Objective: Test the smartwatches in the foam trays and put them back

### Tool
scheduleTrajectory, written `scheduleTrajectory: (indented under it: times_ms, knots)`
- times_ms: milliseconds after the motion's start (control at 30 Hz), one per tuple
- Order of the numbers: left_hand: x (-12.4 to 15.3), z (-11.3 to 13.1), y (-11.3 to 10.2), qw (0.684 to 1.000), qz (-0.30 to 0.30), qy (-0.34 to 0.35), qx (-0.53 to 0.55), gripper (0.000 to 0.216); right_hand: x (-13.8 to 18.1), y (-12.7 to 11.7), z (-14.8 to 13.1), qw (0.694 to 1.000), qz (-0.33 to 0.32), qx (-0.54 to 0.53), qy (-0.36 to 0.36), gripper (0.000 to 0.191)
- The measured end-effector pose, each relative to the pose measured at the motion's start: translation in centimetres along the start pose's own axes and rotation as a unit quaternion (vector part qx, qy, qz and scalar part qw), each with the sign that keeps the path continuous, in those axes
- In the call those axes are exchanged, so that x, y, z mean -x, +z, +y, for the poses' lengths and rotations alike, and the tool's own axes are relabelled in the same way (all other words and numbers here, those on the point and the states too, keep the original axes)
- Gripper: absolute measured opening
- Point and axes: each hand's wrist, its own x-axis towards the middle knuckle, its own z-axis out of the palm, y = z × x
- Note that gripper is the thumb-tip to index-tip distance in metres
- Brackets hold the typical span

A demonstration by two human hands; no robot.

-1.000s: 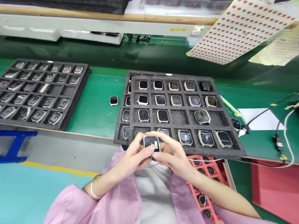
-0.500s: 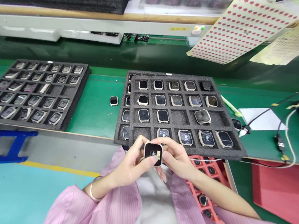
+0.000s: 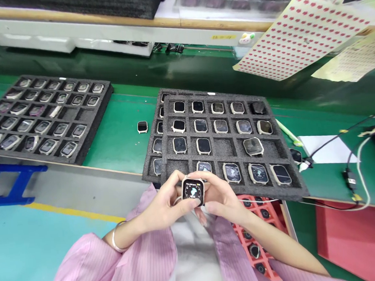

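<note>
A square smartwatch [image 3: 191,188] without a strap has its lit screen facing up, showing a dial with a pale blue figure. My left hand [image 3: 166,205] grips it by the left side, the thumb across the lower part of the screen. Along the top and right edge, the fingers of my right hand [image 3: 224,198] are closed on the same watch. Just beyond my hands lies a dark foam tray [image 3: 223,148] with several similar watches in its compartments. Its front row has a few lit screens.
A second foam tray [image 3: 88,116] of watches lies at the left. One loose watch [image 3: 142,126] rests on the green bench [image 3: 122,141] between trays. A red tray [image 3: 275,229] sits below the bench edge at right. Cables [image 3: 328,140] and a white paper [image 3: 333,157] lie farther right.
The held watch's screen now shows a brighter dial; the small yellowish patch at its right is gone. My right thumb has shifted slightly down. The trays look unchanged.
</note>
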Motion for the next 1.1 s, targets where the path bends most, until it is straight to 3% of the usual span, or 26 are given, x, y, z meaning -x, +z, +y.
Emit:
scheduleTrajectory:
  times_ms: [100, 167, 267, 367, 500, 600, 767, 900, 1033, 1100]
  knots:
    - [0.0, 0.2, 0.1, 0.999, 0.028, -0.008, -0.043, 0.027, 0.0, 0.2, -0.3, 0.998, 0.016, 0.058, -0.003, 0.052]
    - [0.0, 0.4, 0.2, 0.994, 0.050, -0.018, -0.099, 0.023, 0.0, 0.2, -0.9, 0.981, 0.052, 0.185, -0.009, 0.055]
    - [0.0, 0.7, 0.3, 0.979, 0.041, -0.036, -0.195, 0.020, 0.0, 0.2, -2.4, 0.903, 0.073, 0.424, -0.022, 0.047]
    - [0.0, 0.5, 0.0, 0.971, -0.005, -0.054, -0.233, 0.030, 0.5, 0.0, -3.9, 0.843, 0.030, 0.537, -0.014, 0.039]
    - [0.5, -0.2, -1.1, 0.977, -0.041, -0.088, -0.189, 0.040, 0.0, -0.6, -5.0, 0.837, 0.042, 0.543, -0.052, 0.033]
    - [1.0, -0.5, -1.8, 0.976, -0.065, -0.123, -0.169, 0.043, -2.5, -1.3, -5.8, 0.831, 0.062, 0.545, -0.096, 0.030]
    - [2.0, -0.9, -2.0, 0.973, -0.077, -0.083, -0.202, 0.026, -6.9, -2.3, -8.1, 0.820, 0.057, 0.562, -0.088, 0.029]
    - [2.8, -1.0, -2.8, 0.960, -0.098, -0.067, -0.254, 0.023, -5.6, -2.5, -8.5, 0.828, 0.061, 0.553, -0.072, 0.036]
    - [2.9, -0.4, -2.9, 0.929, -0.202, -0.051, -0.306, 0.022, -3.2, -1.6, -4.3, 0.760, 0.050, 0.643, -0.082, 0.038]
    - [3.0, -0.1, -2.2, 0.925, -0.202, -0.034, -0.319, 0.020, -2.4, -0.9, -1.8, 0.719, 0.039, 0.689, -0.080, 0.038]
